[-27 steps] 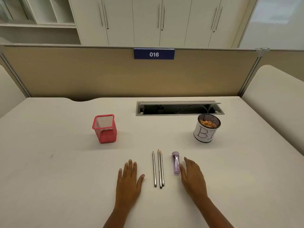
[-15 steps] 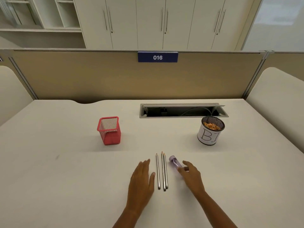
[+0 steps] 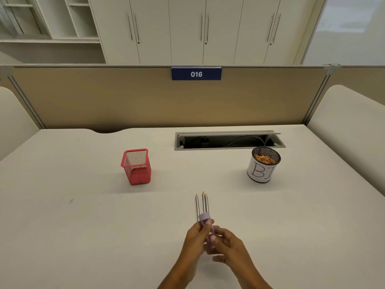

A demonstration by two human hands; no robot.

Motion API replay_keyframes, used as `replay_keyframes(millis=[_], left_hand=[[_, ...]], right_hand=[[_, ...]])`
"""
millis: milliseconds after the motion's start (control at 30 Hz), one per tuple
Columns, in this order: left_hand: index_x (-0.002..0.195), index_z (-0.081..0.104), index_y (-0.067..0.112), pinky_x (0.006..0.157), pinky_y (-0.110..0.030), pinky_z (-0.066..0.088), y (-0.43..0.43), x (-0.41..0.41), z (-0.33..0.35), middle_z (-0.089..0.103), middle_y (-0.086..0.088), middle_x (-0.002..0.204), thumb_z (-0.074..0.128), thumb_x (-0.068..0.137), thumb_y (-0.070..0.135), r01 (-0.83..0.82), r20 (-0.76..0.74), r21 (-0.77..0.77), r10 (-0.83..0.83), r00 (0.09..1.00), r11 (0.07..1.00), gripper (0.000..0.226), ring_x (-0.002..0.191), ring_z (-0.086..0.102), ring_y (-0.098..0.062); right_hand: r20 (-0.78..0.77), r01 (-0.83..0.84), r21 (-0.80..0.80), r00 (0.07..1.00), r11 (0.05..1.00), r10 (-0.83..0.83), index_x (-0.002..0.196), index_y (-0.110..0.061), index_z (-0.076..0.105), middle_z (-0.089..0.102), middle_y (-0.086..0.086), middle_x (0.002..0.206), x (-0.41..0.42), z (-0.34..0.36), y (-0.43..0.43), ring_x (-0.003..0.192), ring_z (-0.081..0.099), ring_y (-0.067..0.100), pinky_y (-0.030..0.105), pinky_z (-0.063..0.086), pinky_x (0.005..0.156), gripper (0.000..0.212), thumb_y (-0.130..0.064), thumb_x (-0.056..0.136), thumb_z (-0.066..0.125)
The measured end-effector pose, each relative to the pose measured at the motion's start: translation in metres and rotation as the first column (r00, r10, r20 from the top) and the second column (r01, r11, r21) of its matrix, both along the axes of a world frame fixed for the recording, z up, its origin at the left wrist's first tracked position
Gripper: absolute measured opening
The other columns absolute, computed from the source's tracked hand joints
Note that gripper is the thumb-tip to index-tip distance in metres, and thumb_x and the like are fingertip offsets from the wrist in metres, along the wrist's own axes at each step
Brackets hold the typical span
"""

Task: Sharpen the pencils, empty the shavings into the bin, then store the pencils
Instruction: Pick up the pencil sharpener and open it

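Observation:
Three grey pencils (image 3: 202, 204) lie side by side on the white desk (image 3: 83, 226), tips pointing away from me; their near ends are hidden behind my hands. I hold a lilac tube-shaped sharpener (image 3: 206, 221) above them, its cap end pointing away. My left hand (image 3: 194, 239) grips its upper part and my right hand (image 3: 227, 245) grips its lower part. A red mesh pencil holder (image 3: 136, 166) stands at the left. A round mesh bin (image 3: 263, 164) with a white paper label holds orange shavings at the right.
An open cable tray (image 3: 229, 140) is sunk into the desk behind the bin. A beige partition (image 3: 104, 97) with a blue "016" plate closes the far edge. White cabinets stand behind it.
My right hand lifted the sharpener off the desk and brought it over the pencils. My left hand rose from the desk and took hold of it too.

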State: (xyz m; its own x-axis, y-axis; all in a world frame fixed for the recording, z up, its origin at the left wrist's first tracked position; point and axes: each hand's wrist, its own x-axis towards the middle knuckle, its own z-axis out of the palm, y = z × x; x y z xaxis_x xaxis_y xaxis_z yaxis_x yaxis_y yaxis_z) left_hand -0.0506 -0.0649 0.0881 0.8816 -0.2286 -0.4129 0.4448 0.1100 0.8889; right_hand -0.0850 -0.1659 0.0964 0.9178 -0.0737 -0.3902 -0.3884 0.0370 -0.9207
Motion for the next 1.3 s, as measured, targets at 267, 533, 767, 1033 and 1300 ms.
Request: replay_keyframes(millis=[267, 533, 767, 1033, 1300], left_hand=[[0.113, 0.043, 0.028, 0.068, -0.011, 0.05, 0.009, 0.002, 0.004, 0.059, 0.005, 0.098, 0.036, 0.099, 0.026, 0.032, 0.203, 0.201, -0.073, 0.976, 0.979, 0.016, 0.084, 0.061, -0.009], [0.104, 0.046, 0.032, 0.06, -0.01, 0.043, 0.018, -0.001, -0.002, 0.053, 0.007, 0.082, 0.034, 0.1, 0.028, 0.163, 0.234, 0.299, -0.237, 0.943, 0.94, 0.014, 0.071, 0.05, -0.005], [0.095, 0.047, 0.029, 0.054, -0.009, 0.036, 0.022, -0.005, -0.008, 0.048, 0.005, 0.076, 0.032, 0.101, 0.025, 0.217, 0.223, 0.352, -0.306, 0.925, 0.911, 0.017, 0.067, 0.045, -0.005], [0.099, 0.048, 0.017, 0.042, -0.016, 0.038, 0.032, -0.009, -0.008, 0.055, 0.008, 0.053, 0.023, 0.101, 0.032, 0.207, 0.096, 0.191, -0.228, 0.969, 0.96, 0.029, 0.039, 0.047, -0.002], [0.093, 0.049, 0.017, 0.046, -0.016, 0.044, 0.032, -0.003, 0.0, 0.061, 0.004, 0.059, 0.031, 0.096, 0.041, 0.245, 0.062, 0.154, -0.257, 0.965, 0.957, 0.031, 0.043, 0.055, -0.005]], right_hand=[[0.32, 0.085, -0.436, 0.945, 0.896, 0.066, 0.101, -0.04, 0.042, 0.052, -0.016, 0.104, 0.007, 0.005, 0.007, 0.095, 0.056, 0.0, 0.006, 0.044, 0.066, 0.021, -0.023, 0.093, 0.052], [0.379, 0.032, -0.48, 0.909, 0.877, 0.174, 0.099, -0.029, 0.06, 0.062, -0.012, 0.096, 0.021, 0.007, 0.004, 0.096, 0.057, -0.002, 0.001, 0.042, 0.073, 0.019, -0.014, 0.094, 0.05], [0.361, 0.034, -0.582, 0.906, 0.813, 0.221, 0.097, -0.01, 0.067, 0.061, -0.005, 0.087, 0.02, 0.002, 0.007, 0.09, 0.059, 0.013, 0.015, 0.042, 0.077, 0.022, -0.011, 0.095, 0.045], [0.234, -0.247, -0.404, 0.903, 0.881, 0.361, 0.091, -0.039, 0.061, 0.063, -0.016, 0.096, 0.029, 0.013, -0.006, 0.078, 0.059, -0.012, 0.01, 0.047, 0.064, 0.019, -0.02, 0.09, 0.056], [0.329, -0.085, -0.322, 0.924, 0.943, 0.196, 0.084, -0.032, 0.065, 0.069, -0.002, 0.087, 0.028, 0.008, -0.001, 0.065, 0.06, -0.006, 0.013, 0.048, 0.056, 0.019, -0.014, 0.088, 0.06]])
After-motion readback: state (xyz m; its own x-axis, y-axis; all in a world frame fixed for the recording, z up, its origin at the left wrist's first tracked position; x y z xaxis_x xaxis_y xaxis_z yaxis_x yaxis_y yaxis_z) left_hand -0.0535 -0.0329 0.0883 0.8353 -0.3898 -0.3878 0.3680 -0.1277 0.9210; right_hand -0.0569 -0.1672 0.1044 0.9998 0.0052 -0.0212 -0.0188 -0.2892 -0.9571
